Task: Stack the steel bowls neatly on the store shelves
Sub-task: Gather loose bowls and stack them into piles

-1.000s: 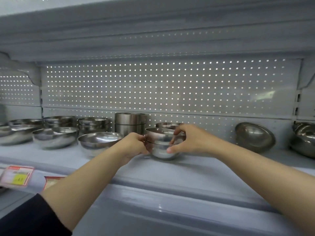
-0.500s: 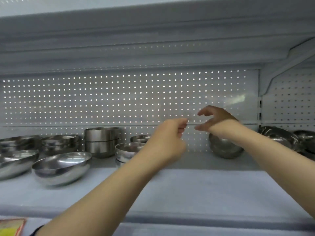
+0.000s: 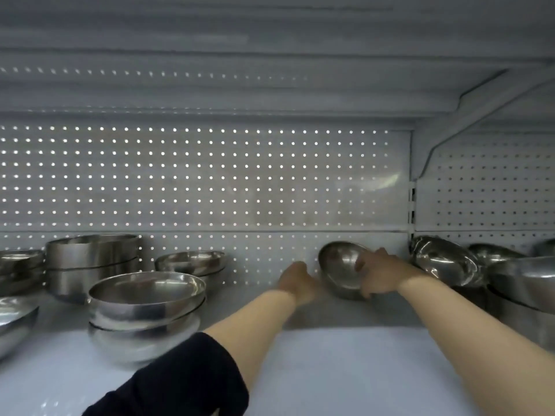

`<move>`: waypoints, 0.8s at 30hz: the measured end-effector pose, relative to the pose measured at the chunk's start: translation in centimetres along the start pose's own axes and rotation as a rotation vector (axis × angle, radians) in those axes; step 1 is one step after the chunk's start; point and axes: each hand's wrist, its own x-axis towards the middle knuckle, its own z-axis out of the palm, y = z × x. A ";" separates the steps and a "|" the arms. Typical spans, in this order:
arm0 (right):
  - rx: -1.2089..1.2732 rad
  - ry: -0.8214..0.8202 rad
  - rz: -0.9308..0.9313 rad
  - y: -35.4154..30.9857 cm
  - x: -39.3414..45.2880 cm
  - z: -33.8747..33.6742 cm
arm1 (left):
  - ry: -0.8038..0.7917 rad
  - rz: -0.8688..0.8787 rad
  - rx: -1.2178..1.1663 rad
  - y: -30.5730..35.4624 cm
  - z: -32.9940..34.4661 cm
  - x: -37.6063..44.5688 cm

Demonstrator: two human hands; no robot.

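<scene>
Deep on the pale shelf [image 3: 330, 370], against the perforated back panel [image 3: 210, 181], the right hand [image 3: 380, 276] grips a tilted steel bowl [image 3: 341, 268]; left hand [image 3: 295, 280] beside it, fingers unclear.

Back wall: pale grey perforated metal panel [image 3: 210, 181], light glinting through its holes.
Overhead: grey upper shelf underside [image 3: 240, 55].
Right: slanted grey bracket [image 3: 468, 115].
</scene>
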 end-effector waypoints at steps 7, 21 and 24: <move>0.062 0.075 -0.005 0.7 -0.6 0.4 | -0.063 0.013 -0.103 0.0 1.7 -0.3; 0.535 0.238 -0.275 -3.3 -2.1 -1.0 | 0.356 -0.164 -0.387 -1.0 -2.5 0.7; 0.602 0.235 -0.301 -4.2 -2.0 0.0 | 0.413 -0.201 -0.390 -1.7 -2.6 0.8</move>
